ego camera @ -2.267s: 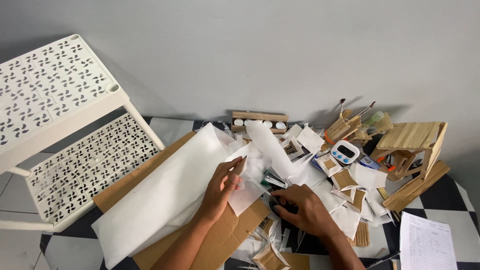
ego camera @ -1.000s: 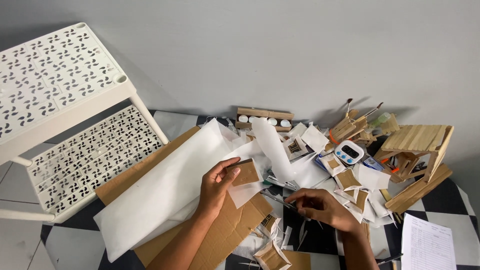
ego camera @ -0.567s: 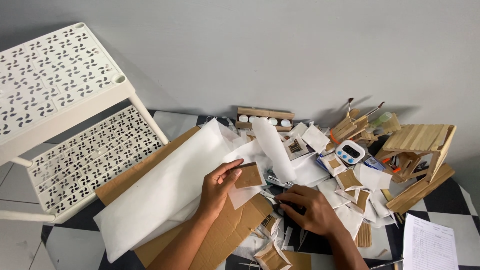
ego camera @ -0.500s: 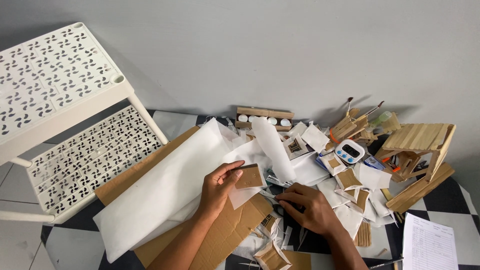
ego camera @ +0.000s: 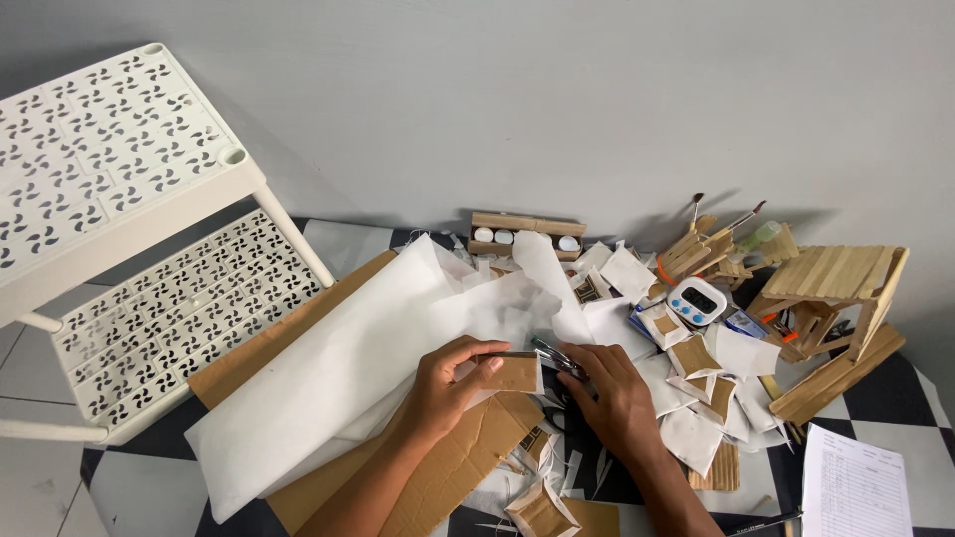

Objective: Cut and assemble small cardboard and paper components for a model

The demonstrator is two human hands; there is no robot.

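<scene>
Checkered floor (ego camera: 895, 383) is crowded; open tiles lie at eight o'clock. My left hand (ego camera: 446, 386) pinches a small cardboard square (ego camera: 513, 373); at three o'clock, my right hand (ego camera: 615, 396) grips scissors (ego camera: 553, 355).

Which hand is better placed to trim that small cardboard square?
Right. The right hand already grips the metal cutting tool beside the cardboard square, while the left hand pinches it.

The white shelf rack (ego camera: 129, 249) runs off the left edge. The printed sheet (ego camera: 858, 484) at lower right is cut by the bottom edge. The right hand (ego camera: 612, 398) hides most of the metal tool (ego camera: 553, 354).
</scene>
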